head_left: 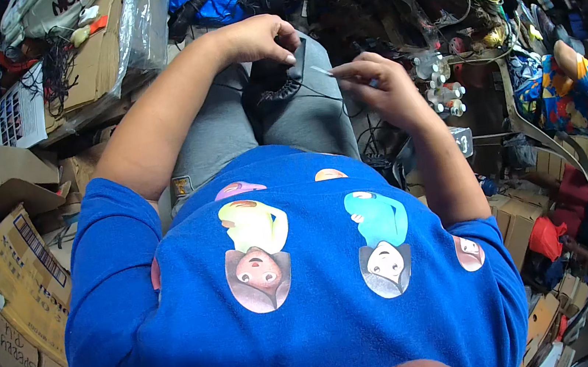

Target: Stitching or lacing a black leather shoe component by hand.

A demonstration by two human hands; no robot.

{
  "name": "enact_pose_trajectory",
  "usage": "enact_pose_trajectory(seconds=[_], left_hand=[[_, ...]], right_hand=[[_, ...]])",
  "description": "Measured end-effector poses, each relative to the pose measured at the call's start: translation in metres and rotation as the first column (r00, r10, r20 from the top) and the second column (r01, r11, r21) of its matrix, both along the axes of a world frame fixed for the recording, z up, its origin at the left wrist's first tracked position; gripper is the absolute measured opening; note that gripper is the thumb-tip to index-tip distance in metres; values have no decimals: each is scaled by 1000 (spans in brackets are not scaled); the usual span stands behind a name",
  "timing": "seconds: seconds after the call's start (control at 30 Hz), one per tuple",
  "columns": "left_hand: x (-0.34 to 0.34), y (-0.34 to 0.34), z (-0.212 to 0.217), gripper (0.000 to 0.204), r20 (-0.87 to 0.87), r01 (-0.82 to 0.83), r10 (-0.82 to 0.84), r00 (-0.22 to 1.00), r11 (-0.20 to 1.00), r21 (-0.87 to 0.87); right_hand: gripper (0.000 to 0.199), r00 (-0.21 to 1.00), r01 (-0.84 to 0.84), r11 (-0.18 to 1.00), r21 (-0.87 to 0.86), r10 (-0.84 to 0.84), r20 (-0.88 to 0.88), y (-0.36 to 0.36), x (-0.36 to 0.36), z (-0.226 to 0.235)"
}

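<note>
Near 12 o'clock, on top of the grey cloth trousers (205, 132), sits a black, soft-looking piece with a ridged, curved edge (274, 91). It rests on the leg that is more to the right. The left hand (260, 39) reaches over it from the left side. Its thumb and pointing finger bend close to each other by the piece's top corner, but I cannot tell if they are pinching it.

Just past 12 o'clock, toward 1, is the right hand (377, 85). Its thumb and finger are pinching a thin, pale, pointed stick (321, 71). The tip points left, at the black piece, and sits just beside it. A thin black cord (319, 95) runs from the black piece across the leg, under the right hand.

From the middle down to 6 o'clock is a big blue cloth shirt (326, 313) with cartoon people on it, who look upside down.

At 2 o'clock are small clear bottles with white caps (437, 83). At 12 o'clock, up by the top, is a shiny blue plastic sheet (211, 1). Near 10 o'clock is flat brown cardboard in clear plastic (97, 68). Between 9 and 10 is an open brown cardboard box (8, 184).
</note>
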State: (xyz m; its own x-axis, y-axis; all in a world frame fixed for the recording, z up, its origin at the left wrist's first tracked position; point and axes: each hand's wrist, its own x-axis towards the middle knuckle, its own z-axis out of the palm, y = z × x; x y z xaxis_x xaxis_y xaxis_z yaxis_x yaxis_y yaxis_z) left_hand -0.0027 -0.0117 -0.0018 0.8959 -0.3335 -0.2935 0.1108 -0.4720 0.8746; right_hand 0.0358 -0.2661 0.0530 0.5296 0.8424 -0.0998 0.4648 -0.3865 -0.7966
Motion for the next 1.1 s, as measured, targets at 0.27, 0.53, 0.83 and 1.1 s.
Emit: enact_pose_trajectory(seconds=[0.27,0.53,0.83,1.1], left_hand=[[0,4,-1,25,27,61,-58,998,984,-164],[-4,7,-3,40,-27,124,-127,992,989,-85],[-3,8,-4,42,-99,130,-137,986,989,-75],[0,0,-7,29,-17,52,-54,998,994,-99]], right_hand=[[27,961,-92,990,-108,117,249,22,0,-19],[26,979,-51,980,-193,87,184,31,-1,-8],[27,948,-73,969,-236,141,287,35,-1,-11],[28,972,-136,980,-143,160,174,35,8,-21]])
